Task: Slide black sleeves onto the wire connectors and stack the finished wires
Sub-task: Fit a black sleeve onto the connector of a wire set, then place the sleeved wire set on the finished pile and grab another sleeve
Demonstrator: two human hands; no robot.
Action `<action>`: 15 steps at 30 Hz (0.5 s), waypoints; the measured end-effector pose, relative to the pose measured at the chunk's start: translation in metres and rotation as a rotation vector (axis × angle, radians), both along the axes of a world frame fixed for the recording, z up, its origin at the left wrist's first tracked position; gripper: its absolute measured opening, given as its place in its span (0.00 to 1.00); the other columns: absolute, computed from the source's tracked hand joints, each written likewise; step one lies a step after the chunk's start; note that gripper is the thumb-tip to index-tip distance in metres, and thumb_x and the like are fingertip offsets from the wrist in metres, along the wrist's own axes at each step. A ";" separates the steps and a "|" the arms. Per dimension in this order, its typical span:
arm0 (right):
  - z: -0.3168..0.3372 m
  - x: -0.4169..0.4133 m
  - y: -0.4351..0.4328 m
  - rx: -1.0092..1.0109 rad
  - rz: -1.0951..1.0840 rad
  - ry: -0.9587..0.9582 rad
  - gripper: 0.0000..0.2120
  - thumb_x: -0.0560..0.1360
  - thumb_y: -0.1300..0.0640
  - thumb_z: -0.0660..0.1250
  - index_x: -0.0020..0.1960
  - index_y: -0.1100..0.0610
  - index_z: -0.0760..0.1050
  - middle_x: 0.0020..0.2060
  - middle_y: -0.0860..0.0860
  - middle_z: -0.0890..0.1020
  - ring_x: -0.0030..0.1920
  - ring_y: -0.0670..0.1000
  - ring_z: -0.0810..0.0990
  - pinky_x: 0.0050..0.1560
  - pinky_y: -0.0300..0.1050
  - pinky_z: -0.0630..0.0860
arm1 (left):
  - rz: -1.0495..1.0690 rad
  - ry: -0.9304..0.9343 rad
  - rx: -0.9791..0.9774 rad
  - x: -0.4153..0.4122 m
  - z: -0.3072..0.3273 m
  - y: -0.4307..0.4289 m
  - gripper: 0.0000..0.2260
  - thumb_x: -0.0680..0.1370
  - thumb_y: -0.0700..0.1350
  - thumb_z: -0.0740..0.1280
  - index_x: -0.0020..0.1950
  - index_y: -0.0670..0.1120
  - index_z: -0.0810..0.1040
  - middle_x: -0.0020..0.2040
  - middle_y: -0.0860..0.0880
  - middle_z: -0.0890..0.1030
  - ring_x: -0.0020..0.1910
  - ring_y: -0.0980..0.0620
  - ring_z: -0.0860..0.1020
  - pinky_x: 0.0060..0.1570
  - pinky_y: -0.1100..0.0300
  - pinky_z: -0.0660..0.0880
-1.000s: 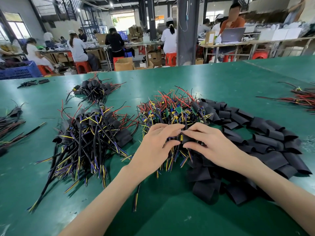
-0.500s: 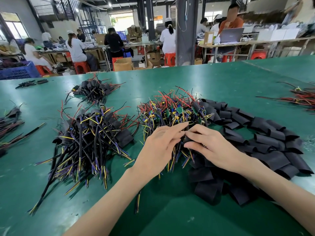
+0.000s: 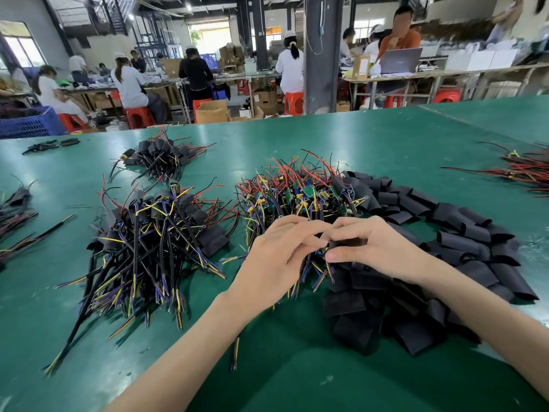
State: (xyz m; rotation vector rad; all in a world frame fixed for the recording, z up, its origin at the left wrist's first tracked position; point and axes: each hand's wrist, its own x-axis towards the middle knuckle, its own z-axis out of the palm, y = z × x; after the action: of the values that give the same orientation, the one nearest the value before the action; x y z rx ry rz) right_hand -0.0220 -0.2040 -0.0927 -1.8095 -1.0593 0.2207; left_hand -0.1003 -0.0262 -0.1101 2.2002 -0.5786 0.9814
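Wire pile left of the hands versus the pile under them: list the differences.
The left pile has black sleeves over its connectors; the middle pile shows bare green boards. The left pile lies untouched; the left hand and right hand work over the middle pile. Both hold yellow and red wires.
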 end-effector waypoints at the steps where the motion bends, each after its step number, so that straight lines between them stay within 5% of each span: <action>1: 0.000 0.000 0.000 0.004 0.000 0.021 0.11 0.66 0.55 0.73 0.47 0.58 0.83 0.41 0.52 0.78 0.41 0.46 0.76 0.47 0.42 0.71 | 0.005 0.022 0.002 0.000 0.000 0.000 0.19 0.74 0.32 0.69 0.60 0.50 0.73 0.46 0.56 0.80 0.52 0.56 0.76 0.58 0.67 0.70; 6: -0.002 -0.005 0.009 -0.009 -0.108 -0.141 0.11 0.67 0.58 0.74 0.49 0.57 0.83 0.42 0.50 0.79 0.41 0.42 0.76 0.47 0.37 0.71 | 0.088 0.138 -0.077 -0.004 0.005 0.002 0.26 0.73 0.35 0.70 0.63 0.58 0.68 0.43 0.56 0.79 0.43 0.60 0.77 0.46 0.76 0.66; 15: -0.002 -0.011 0.011 -0.067 -0.129 -0.516 0.18 0.67 0.56 0.75 0.55 0.59 0.81 0.44 0.51 0.77 0.44 0.45 0.74 0.50 0.32 0.68 | 0.109 0.150 -0.103 -0.004 0.008 0.001 0.26 0.73 0.35 0.71 0.62 0.58 0.68 0.41 0.56 0.80 0.42 0.56 0.78 0.48 0.72 0.69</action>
State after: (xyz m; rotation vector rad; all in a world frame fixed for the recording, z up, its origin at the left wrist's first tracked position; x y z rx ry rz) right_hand -0.0334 -0.1935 -0.0951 -2.0421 -1.2888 -0.3103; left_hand -0.1042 -0.0253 -0.1026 2.2080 -0.3351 0.8712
